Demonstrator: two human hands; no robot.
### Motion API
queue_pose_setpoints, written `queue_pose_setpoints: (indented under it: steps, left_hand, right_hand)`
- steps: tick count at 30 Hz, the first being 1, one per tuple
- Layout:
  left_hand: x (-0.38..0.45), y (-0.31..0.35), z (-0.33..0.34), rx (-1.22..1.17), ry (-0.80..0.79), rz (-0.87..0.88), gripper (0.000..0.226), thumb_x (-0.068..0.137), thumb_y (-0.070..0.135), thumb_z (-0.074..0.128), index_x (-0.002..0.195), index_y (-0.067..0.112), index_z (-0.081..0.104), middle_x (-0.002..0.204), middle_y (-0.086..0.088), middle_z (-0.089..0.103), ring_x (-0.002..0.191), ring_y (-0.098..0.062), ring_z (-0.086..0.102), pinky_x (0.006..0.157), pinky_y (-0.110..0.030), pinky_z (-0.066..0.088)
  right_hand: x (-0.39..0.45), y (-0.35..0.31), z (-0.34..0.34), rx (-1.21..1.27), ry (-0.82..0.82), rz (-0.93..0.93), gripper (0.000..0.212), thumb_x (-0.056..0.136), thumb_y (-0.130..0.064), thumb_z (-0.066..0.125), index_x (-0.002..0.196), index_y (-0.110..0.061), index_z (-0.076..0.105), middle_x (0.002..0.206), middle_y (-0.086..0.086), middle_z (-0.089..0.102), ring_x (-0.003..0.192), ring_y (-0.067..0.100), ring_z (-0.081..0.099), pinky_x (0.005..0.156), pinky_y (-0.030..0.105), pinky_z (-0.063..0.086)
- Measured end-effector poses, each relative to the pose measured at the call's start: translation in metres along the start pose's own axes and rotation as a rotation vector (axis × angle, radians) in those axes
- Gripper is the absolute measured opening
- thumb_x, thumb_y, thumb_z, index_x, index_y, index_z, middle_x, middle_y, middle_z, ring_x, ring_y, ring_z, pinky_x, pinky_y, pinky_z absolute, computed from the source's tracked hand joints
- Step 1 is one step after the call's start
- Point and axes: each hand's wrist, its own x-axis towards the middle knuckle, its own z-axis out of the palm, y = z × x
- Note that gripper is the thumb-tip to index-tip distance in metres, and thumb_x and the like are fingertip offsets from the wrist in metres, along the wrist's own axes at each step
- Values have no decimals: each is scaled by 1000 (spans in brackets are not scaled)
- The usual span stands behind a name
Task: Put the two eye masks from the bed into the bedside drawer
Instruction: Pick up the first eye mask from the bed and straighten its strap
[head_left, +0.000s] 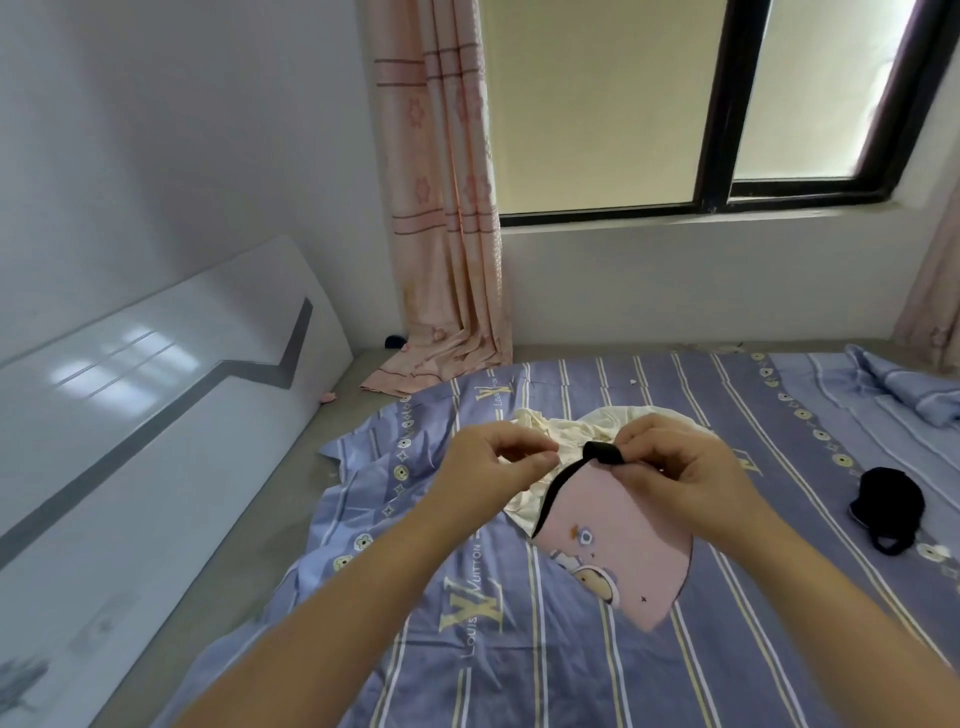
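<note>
Bed (597, 675): covered by a blue-violet striped sheet with small flower motifs and printed lettering; most of the lower and right part of the view is filled by it.
Headboard (156, 415): a glossy white panel with a grey zigzag stripe, seen along the left side, with a strip of bare grey surface between it and the sheet.
Window (727, 104): dark-framed, set in the far wall above the bed.
Curtain (447, 208): pink with a flower pattern, hung left of the window, its hem pooled on the surface by the bed's far corner.
Cream cloth (540, 431): crumpled on the sheet, partly hidden behind both hands.
Pink eye mask (618, 551): printed with a cartoon figure, held up above the bed and hanging from its black strap (the strap runs along the upper left edge).
Black eye mask (891, 499): lying on the sheet to the right, well apart from the hands.
Right hand (691, 467): closed on the pink eye mask's strap, which is pinched between thumb and fingers.
Left hand (493, 462): fingers curled in, just beside the strap; contact with the strap cannot be told.
</note>
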Motion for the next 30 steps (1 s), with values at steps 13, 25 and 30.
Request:
queue_pose_setpoints:
  steps: [13, 25, 30]
  left_hand:
    - [-8, -7, 11, 187, 109, 305, 7, 79, -1, 59, 81, -1, 66, 74, 15, 48, 68, 12, 50, 55, -2, 37]
    - [-13, -21, 15, -177, 137, 138, 28, 87, 3, 41, 71, 25, 44, 63, 10, 55, 55, 5, 50, 57, -8, 41]
    - [-14, -14, 16, -19, 44, 231, 21, 83, 13, 38, 74, 32, 42, 65, 9, 46, 60, 1, 47, 60, -9, 40]
  right_hand:
    - [1, -2, -13, 68, -51, 129, 34, 76, 7, 60, 70, -26, 62, 74, -7, 64, 64, -10, 59, 59, 0, 41]
    - [0, 4, 15, 112, 37, 82, 41, 81, 4, 55, 76, -36, 59, 84, -16, 61, 77, -15, 57, 70, -3, 41]
    - [2, 0, 16, -143, -134, -23, 24, 80, 3, 56, 96, -12, 65, 85, -21, 56, 86, -5, 53, 75, -5, 34]
